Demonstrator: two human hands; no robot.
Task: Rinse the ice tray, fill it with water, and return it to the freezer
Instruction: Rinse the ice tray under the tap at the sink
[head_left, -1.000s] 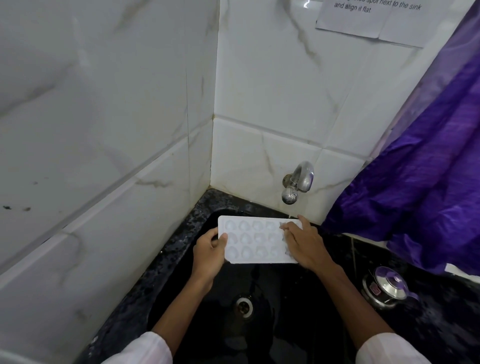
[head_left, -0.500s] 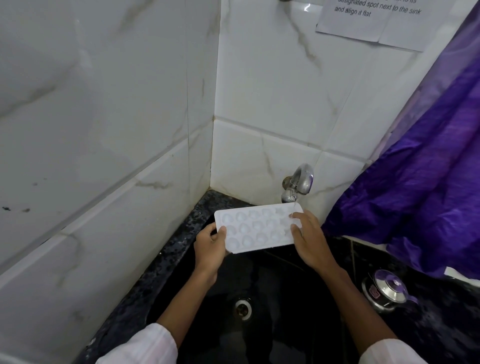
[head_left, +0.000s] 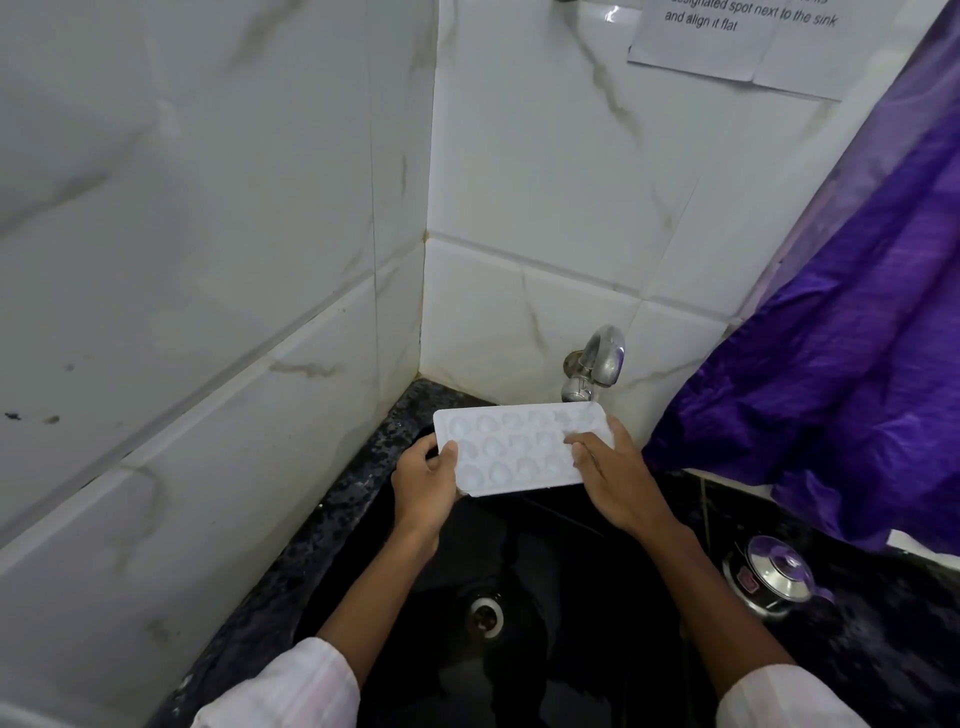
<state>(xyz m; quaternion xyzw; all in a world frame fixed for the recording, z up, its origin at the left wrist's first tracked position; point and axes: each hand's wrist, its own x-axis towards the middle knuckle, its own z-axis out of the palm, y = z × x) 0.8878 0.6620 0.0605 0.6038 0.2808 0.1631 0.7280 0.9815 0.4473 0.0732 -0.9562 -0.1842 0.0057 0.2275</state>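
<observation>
Both forearms reach in from the near edge of the sink (head_left: 571, 571), white sleeves at the bottom, hands meeting at the far edge.

Left hand (head_left: 423, 486): palm turned inward, thumb laid on top of the ice tray (head_left: 511, 449) at its left short end, fingers curled under the rim. Clamped on it.

Right hand (head_left: 618, 480): back of hand up, thumb stretched left across the top cavities, fingers wrapped round the right short end with tips hidden behind it. Also clamped on the tray.

Tray: held in the air between the two hands above the sink's far edge, cavities up, long side left-right, near long edge slightly lower. Its far right corner sits just below the spout of the tap (head_left: 597, 364). Can't tell whether water is running or what's in the cavities.

Drain (head_left: 485, 613) is mid-basin, well below the tray. Steel pot with lid (head_left: 774, 574) on the counter off the sink's right edge, purple cloth (head_left: 857, 338) hanging behind it.
</observation>
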